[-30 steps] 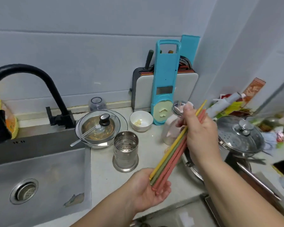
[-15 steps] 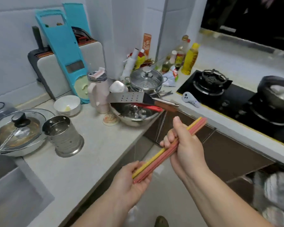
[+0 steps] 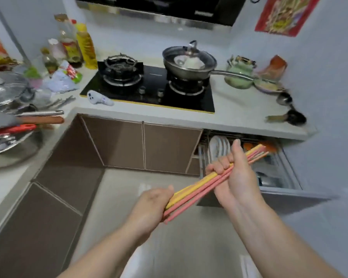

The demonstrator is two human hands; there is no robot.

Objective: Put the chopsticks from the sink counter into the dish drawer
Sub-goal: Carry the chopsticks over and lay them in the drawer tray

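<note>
A bundle of yellow and pink chopsticks [image 3: 201,187] runs diagonally between both hands, above the floor. My left hand [image 3: 151,207] cups the lower ends. My right hand [image 3: 235,175] grips the bundle near the middle, and the upper tips point up and right. Behind those tips the dish drawer [image 3: 285,173] stands pulled out under the counter at the right. It holds upright white plates [image 3: 219,147] on a wire rack and some dark items further right.
A gas hob [image 3: 151,87] carries a lidded pan [image 3: 189,61] on the counter ahead. Bottles [image 3: 84,45], a green kettle [image 3: 239,73] and ladles [image 3: 289,115] stand around it. Pots and a steel bowl [image 3: 12,145] crowd the left counter. Brown cabinet doors [image 3: 143,145] are closed.
My view has swung right from the sink counter to the hob and the open drawer. Both hands have carried the chopsticks along, and the grip is unchanged.
</note>
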